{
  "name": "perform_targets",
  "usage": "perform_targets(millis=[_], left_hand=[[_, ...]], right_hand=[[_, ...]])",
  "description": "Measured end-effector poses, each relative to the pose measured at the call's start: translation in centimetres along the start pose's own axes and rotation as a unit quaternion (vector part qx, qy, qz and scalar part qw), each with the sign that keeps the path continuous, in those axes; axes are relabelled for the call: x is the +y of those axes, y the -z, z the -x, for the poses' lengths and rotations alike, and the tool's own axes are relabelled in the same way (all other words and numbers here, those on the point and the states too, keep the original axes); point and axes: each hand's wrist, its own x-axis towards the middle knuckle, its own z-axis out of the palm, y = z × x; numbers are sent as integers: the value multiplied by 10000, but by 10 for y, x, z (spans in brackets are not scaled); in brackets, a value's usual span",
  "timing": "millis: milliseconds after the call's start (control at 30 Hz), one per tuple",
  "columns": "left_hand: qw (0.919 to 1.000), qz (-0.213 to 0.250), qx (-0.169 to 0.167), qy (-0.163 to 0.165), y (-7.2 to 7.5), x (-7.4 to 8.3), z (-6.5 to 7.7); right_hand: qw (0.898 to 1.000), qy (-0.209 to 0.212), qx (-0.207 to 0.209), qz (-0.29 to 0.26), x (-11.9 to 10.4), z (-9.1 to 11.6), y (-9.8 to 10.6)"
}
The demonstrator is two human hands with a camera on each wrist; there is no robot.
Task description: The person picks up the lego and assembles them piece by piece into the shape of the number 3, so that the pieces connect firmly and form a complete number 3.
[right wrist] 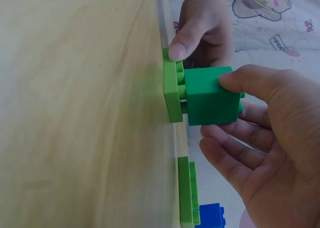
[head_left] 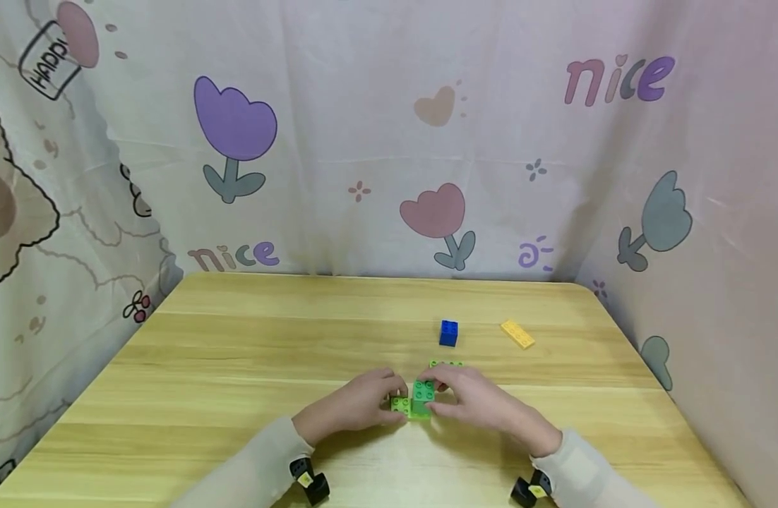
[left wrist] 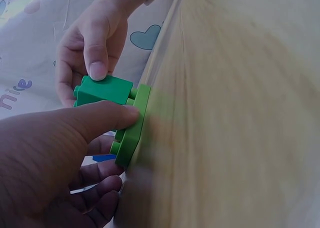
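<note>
The cream-sleeved left forearm and right forearm angle inward; the bare left hand and bare right hand face each other, thumbs and fingers pinching.

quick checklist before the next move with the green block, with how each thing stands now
1. Left hand steadying the lime plate: ok, thumb and fingers pinch it.
2. Right hand gripping the green block: ok, held between thumb and fingers.
3. Block over the plate's right-hand end: ok, studs at the other end show.
4. Block fully seated: not ok, studs show in a gap beneath it.
5. Studs exactly lined up with the block's underside: cannot tell, underside hidden.
6. Blue block and yellow plate out of the way: ok, both lie beyond the hands.
</note>
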Motion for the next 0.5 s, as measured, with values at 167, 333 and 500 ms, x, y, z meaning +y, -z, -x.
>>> perform_targets(millis=[167,333,500], left_hand=[[10000,5,-8,47,-2,-1,2],[10000,-29,36,44,-3,-3,1],[9999,-89,46,12,-4,-4,0]], right_hand=[[10000,54,-44,60,-1,-1,-3],[9998,43,9,204,-3,-1,-2],[9996,38,65,288,-4,0,-2]])
